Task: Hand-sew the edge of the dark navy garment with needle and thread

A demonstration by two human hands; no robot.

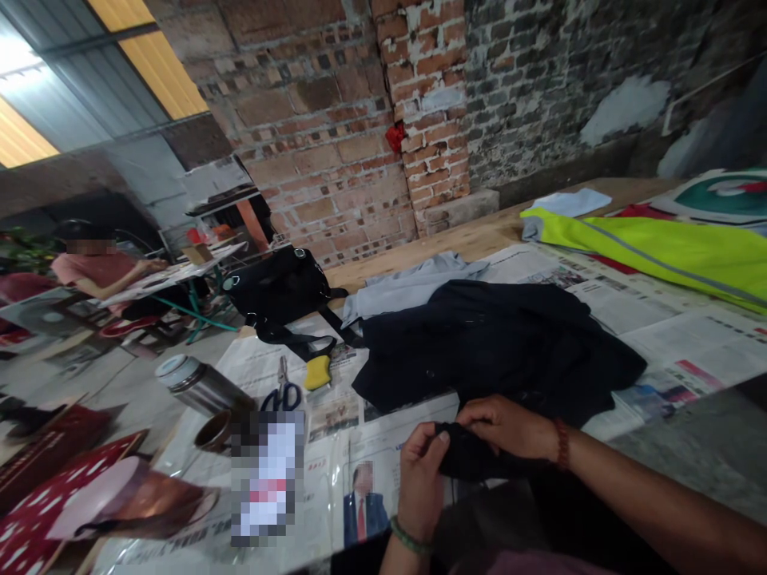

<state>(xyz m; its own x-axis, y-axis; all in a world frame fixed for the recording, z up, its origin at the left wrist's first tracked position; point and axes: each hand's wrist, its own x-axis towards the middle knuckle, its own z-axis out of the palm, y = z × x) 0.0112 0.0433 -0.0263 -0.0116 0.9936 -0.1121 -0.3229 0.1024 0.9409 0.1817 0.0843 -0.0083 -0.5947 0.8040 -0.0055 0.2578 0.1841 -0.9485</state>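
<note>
My left hand (pixel 423 471), a green bead bracelet on its wrist, pinches the near end of a black cloth piece (pixel 470 454) between thumb and fingers. The fingers of my right hand (pixel 509 427), its wrist in a reddish bracelet, are closed on the same cloth farther right. Just beyond my hands a dark navy garment (pixel 491 343) lies crumpled on the newspaper-covered table (pixel 323 487). Whether the cloth in my fingers is part of that garment, I cannot tell.
Left of my hands are scissors (pixel 283 393), a yellow sponge-like piece (pixel 317 372), a thermos (pixel 204 383) and a brown cup (pixel 214 431). Behind lie a black bag (pixel 279 295) and grey cloth (pixel 413 279). A neon vest (pixel 653 247) and iron (pixel 719 196) are at right. Another person (pixel 99 271) sits far left.
</note>
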